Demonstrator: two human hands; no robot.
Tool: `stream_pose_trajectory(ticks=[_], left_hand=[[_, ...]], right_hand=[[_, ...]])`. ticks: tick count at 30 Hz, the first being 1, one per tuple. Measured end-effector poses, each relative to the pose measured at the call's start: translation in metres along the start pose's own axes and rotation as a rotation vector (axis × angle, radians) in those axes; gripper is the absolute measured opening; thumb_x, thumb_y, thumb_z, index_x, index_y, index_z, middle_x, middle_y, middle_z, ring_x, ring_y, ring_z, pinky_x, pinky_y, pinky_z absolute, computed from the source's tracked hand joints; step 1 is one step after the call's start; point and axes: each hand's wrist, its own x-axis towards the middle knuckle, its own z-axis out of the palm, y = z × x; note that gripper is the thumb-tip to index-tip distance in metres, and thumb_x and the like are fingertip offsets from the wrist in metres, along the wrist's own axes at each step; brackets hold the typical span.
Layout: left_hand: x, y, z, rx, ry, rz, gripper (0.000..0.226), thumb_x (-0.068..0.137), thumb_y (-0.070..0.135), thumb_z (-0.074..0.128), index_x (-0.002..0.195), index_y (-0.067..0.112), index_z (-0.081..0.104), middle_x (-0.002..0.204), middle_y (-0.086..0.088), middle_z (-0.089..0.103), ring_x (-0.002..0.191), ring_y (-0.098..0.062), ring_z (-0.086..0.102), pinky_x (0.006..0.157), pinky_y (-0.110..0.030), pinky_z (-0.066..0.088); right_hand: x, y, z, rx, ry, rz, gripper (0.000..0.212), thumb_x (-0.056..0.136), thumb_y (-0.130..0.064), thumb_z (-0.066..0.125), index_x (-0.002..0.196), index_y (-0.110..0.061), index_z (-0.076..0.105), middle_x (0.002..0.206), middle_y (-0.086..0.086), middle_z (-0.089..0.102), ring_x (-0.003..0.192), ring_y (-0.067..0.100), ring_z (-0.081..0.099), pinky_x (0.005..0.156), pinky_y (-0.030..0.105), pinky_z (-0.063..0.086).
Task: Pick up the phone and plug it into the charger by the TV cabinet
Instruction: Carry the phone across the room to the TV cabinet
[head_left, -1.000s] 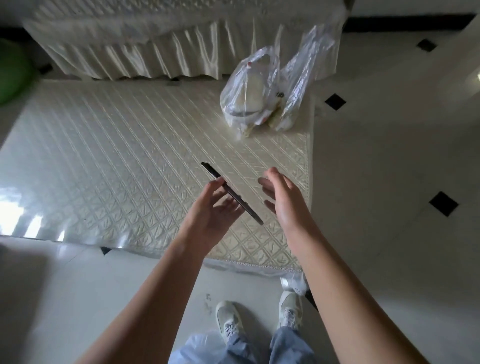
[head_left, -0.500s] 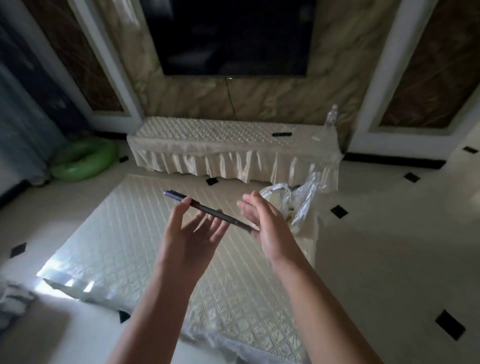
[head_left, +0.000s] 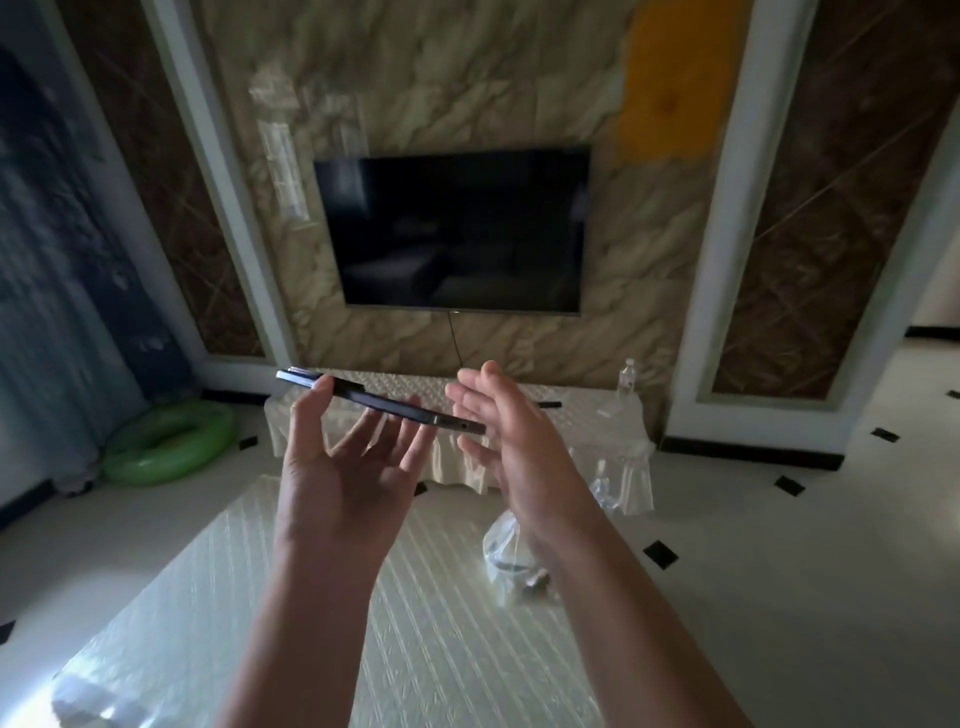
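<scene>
Place: above the near end of the pale quilted mat (head_left: 291, 613), facing the TV (head_left: 454, 234) on the marble wall, the phone (head_left: 382, 402) was held in the air between the person's two hands.
Phone position: it lay nearly flat, edge-on to the camera, its left end slightly higher, and well short of the cabinet (head_left: 395, 387) below the TV.
Left hand: the left hand (head_left: 345, 467) was palm up under the phone, with the thumb curled over the left end and the fingertips pressing the underside, a loose cradle rather than a full clasp.
Right hand: the right hand (head_left: 511, 441) stood spread, fingers straight, its palm against or just beside the phone's right end; it gripped nothing.
Handling: the phone looked light, stiff and smooth, so likely slippery and breakable if dropped on the tile floor (head_left: 779, 597).
Where to hold: a firmer hold across the long edges near the middle would probably suit, leaving the right end free for the plug.
Look: a thin dark slab with a metal-toned rim; a small round opening showed in the right end, and a raised part at the left end.
Charger: none could be made out; a thin cable (head_left: 456, 343) hung from the TV, and a small dark object (head_left: 549, 404) lay on the cabinet top, too small to identify.
Nearby: a bottle (head_left: 627, 376) stood at the cabinet's right end.
Stage: pick-up judged done; the carry and plugging remained.
</scene>
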Motion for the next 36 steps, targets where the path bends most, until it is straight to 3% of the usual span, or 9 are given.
stream_pose_trajectory(ticks=[6, 14, 17, 24, 27, 29, 31, 33, 36], left_hand=[[-0.021, -0.022, 0.009, -0.034, -0.003, 0.01, 0.063, 0.069, 0.036, 0.081, 0.117, 0.003, 0.056, 0.117, -0.01, 0.059, 0.12, -0.024, 0.061, 0.101, -0.039, 0.05], [-0.03, -0.007, 0.002, 0.011, -0.028, 0.12, 0.06, 0.073, 0.039, 0.079, 0.117, 0.005, 0.057, 0.117, -0.01, 0.056, 0.128, -0.023, 0.055, 0.097, -0.042, 0.052], [-0.036, 0.007, -0.007, 0.025, -0.016, 0.162, 0.057, 0.074, 0.04, 0.077, 0.113, 0.005, 0.056, 0.116, -0.01, 0.056, 0.127, -0.024, 0.056, 0.097, -0.042, 0.052], [-0.063, 0.064, -0.036, 0.046, 0.014, 0.263, 0.052, 0.075, 0.041, 0.074, 0.111, 0.008, 0.056, 0.103, -0.01, 0.064, 0.114, -0.025, 0.059, 0.099, -0.04, 0.05], [-0.082, 0.099, -0.05, 0.047, 0.023, 0.307, 0.047, 0.074, 0.039, 0.075, 0.105, 0.006, 0.061, 0.099, -0.01, 0.067, 0.113, -0.025, 0.059, 0.1, -0.039, 0.05], [-0.096, 0.124, -0.06, 0.07, 0.049, 0.361, 0.046, 0.073, 0.039, 0.077, 0.103, 0.007, 0.063, 0.098, -0.009, 0.067, 0.111, -0.025, 0.059, 0.09, -0.037, 0.056], [-0.11, 0.152, -0.071, 0.082, 0.086, 0.426, 0.046, 0.071, 0.039, 0.078, 0.101, 0.007, 0.065, 0.098, -0.01, 0.067, 0.107, -0.025, 0.061, 0.077, -0.035, 0.058], [-0.124, 0.179, -0.083, 0.086, 0.115, 0.491, 0.042, 0.072, 0.038, 0.078, 0.097, 0.006, 0.069, 0.096, -0.01, 0.068, 0.1, -0.025, 0.065, 0.079, -0.036, 0.058], [-0.144, 0.218, -0.101, 0.045, 0.157, 0.576, 0.036, 0.072, 0.035, 0.078, 0.089, 0.003, 0.072, 0.09, -0.011, 0.069, 0.093, -0.026, 0.068, 0.081, -0.039, 0.059]], right_hand=[[-0.002, -0.015, -0.011, 0.003, -0.019, 0.011, 0.069, 0.071, -0.072, 0.044, 0.127, -0.033, 0.057, 0.123, -0.014, 0.064, 0.12, 0.003, 0.054, 0.112, 0.04, 0.034], [-0.005, -0.012, -0.008, 0.021, -0.089, -0.001, 0.075, 0.076, -0.07, 0.041, 0.136, -0.027, 0.052, 0.134, -0.01, 0.06, 0.119, 0.002, 0.053, 0.083, 0.022, 0.04], [-0.002, -0.008, 0.012, 0.011, -0.145, -0.006, 0.075, 0.076, -0.071, 0.041, 0.137, -0.028, 0.051, 0.132, -0.012, 0.061, 0.119, 0.0, 0.054, 0.08, 0.02, 0.039], [0.009, 0.007, 0.089, 0.009, -0.299, 0.041, 0.069, 0.077, -0.069, 0.039, 0.129, -0.028, 0.057, 0.131, -0.009, 0.062, 0.124, 0.005, 0.054, 0.085, 0.021, 0.04], [0.011, 0.015, 0.133, 0.025, -0.361, 0.063, 0.057, 0.073, -0.07, 0.042, 0.113, -0.035, 0.063, 0.124, -0.012, 0.065, 0.122, 0.006, 0.056, 0.101, 0.033, 0.041], [0.009, 0.019, 0.167, 0.04, -0.411, 0.077, 0.061, 0.073, -0.068, 0.043, 0.118, -0.031, 0.062, 0.127, -0.01, 0.064, 0.122, 0.006, 0.055, 0.101, 0.033, 0.04], [0.006, 0.021, 0.203, 0.034, -0.46, 0.085, 0.067, 0.074, -0.067, 0.043, 0.126, -0.027, 0.059, 0.128, -0.01, 0.064, 0.121, 0.006, 0.056, 0.089, 0.025, 0.04], [0.002, 0.025, 0.239, 0.022, -0.517, 0.081, 0.066, 0.081, -0.065, 0.042, 0.132, -0.025, 0.055, 0.128, -0.009, 0.064, 0.12, 0.006, 0.057, 0.085, 0.023, 0.039], [-0.003, 0.033, 0.289, 0.02, -0.583, 0.092, 0.054, 0.091, -0.057, 0.04, 0.133, -0.025, 0.054, 0.128, -0.009, 0.064, 0.12, 0.007, 0.057, 0.094, 0.029, 0.042]])
